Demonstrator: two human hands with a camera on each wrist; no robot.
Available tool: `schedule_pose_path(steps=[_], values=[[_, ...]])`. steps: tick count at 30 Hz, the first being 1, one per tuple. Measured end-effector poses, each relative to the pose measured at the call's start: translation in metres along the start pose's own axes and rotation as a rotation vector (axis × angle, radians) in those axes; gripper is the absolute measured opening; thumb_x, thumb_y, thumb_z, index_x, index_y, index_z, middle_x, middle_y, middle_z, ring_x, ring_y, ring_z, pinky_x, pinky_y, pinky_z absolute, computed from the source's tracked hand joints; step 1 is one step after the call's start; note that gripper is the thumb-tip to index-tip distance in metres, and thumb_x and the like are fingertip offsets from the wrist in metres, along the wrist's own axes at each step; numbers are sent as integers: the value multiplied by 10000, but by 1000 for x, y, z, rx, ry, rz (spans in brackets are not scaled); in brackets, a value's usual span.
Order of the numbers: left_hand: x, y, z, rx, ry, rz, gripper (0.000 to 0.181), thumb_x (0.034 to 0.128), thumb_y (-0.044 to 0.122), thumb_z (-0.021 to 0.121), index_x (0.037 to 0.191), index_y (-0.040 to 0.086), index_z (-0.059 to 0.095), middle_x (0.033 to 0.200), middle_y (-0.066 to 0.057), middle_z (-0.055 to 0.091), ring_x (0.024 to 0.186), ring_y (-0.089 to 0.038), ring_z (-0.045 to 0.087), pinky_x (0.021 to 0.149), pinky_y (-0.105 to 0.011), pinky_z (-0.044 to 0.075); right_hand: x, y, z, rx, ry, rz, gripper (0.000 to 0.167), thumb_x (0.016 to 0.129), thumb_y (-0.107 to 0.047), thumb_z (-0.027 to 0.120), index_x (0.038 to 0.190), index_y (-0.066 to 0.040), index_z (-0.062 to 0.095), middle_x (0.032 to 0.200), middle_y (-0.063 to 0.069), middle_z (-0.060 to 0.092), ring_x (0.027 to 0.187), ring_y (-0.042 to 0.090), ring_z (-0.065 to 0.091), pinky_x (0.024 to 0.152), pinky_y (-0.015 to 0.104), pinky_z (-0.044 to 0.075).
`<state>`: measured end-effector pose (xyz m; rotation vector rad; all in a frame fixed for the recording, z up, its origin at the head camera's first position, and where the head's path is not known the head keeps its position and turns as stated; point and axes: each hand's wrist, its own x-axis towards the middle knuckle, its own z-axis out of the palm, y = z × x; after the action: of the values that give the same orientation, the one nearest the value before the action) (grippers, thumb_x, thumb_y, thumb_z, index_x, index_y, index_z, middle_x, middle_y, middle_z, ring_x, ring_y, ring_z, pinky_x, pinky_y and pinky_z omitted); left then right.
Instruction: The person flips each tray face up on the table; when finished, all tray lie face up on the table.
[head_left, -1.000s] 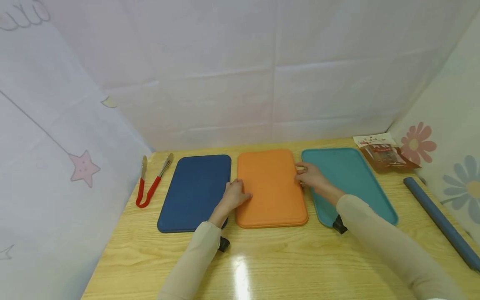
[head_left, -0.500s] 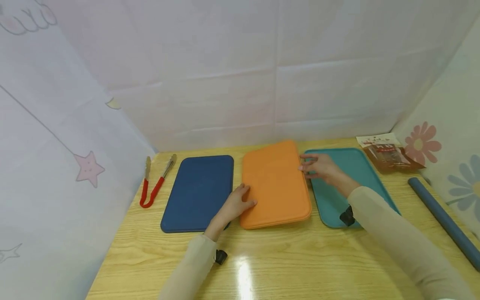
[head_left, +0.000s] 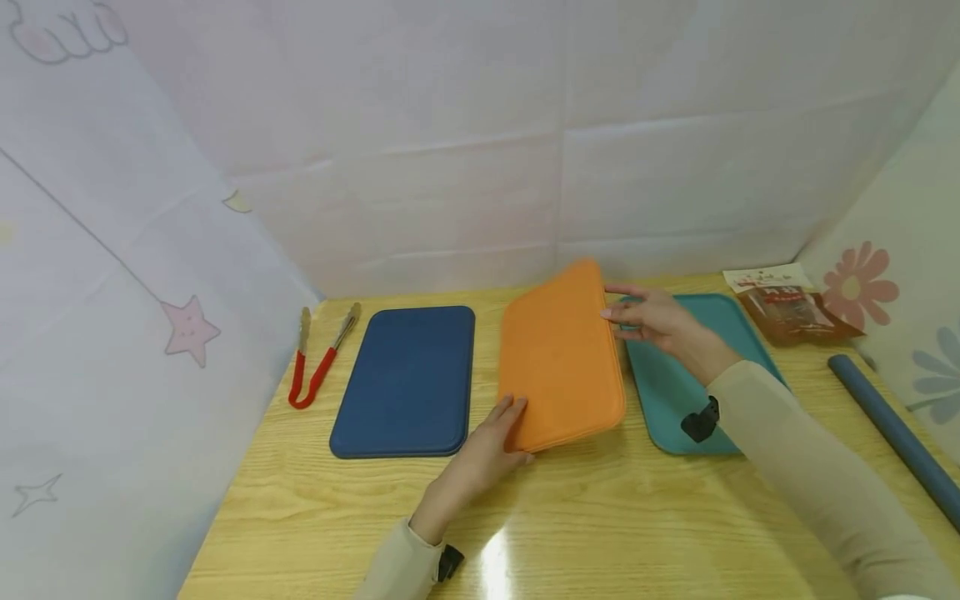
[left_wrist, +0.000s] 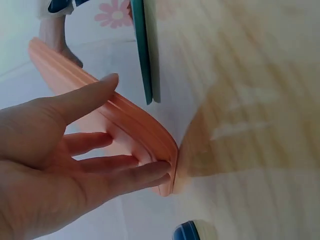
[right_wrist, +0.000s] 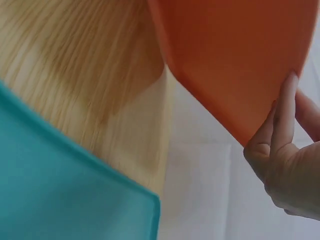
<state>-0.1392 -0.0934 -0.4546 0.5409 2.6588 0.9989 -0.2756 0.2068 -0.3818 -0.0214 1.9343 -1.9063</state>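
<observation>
An orange tray (head_left: 562, 367) is raised on its right side above the table, tilted down toward the left. With thumb and fingers my right hand (head_left: 660, 323) grips its right edge; in the right wrist view fingers (right_wrist: 284, 115) lie against the tray's underside. My left hand (head_left: 483, 454) holds the near left corner, its thumb on the near edge and its fingers along the left side. The rim (left_wrist: 135, 112) looks double in the left wrist view; I cannot tell whether this is one tray or a stack. Nearest to my right hand on the table is a teal tray (head_left: 675, 400).
A dark blue tray (head_left: 405, 383) lies left of the orange one. Red-handled tongs (head_left: 313, 379) are at the far left. At the back right sits a brown food packet (head_left: 795, 312), with a long grey-blue roll (head_left: 892, 429) along the right side of the wooden table (head_left: 600, 525).
The orange tray lay flat; its right side has risen with my right hand, tilting the tray. My left hand has slid from the left edge to the near left corner.
</observation>
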Motion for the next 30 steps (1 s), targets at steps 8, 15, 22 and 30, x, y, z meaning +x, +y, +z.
schedule_pose_path(steps=[8, 15, 22, 30], values=[[-6, 6, 9, 17, 89, 103, 783, 866, 110, 728, 1520, 87, 298, 1540, -176, 290, 1362, -336, 365, 1040, -438, 409, -2, -12, 6, 212, -92, -36, 720, 947, -20, 593, 1549, -120, 209, 1061, -5, 643, 973, 108, 637, 856, 300, 531], [-12, 10, 18, 41, 249, 255, 773, 796, -47, 719, 1473, -9, 347, 1443, -218, 433, 1307, -331, 449, 1017, -419, 436, -3, -25, 23, 290, -107, -59, 721, 933, 13, 599, 1542, -136, 241, 1068, 38, 639, 1002, 158, 635, 888, 339, 529], [-16, 19, 21, 3, 293, 220, 827, 752, -144, 664, 1488, -20, 308, 1377, -236, 498, 1091, -305, 608, 801, -326, 551, -2, -35, 46, 317, -86, -65, 714, 930, 20, 599, 1536, -159, 267, 1209, 81, 517, 942, 156, 623, 858, 317, 538], [-22, 32, 15, -154, 318, 247, 883, 846, -86, 668, 1553, 109, 176, 1386, -256, 477, 1147, -332, 591, 850, -363, 548, 1, -41, 65, 364, -48, -87, 670, 941, 51, 563, 1523, -159, 305, 1251, 109, 461, 903, 155, 603, 809, 311, 555]])
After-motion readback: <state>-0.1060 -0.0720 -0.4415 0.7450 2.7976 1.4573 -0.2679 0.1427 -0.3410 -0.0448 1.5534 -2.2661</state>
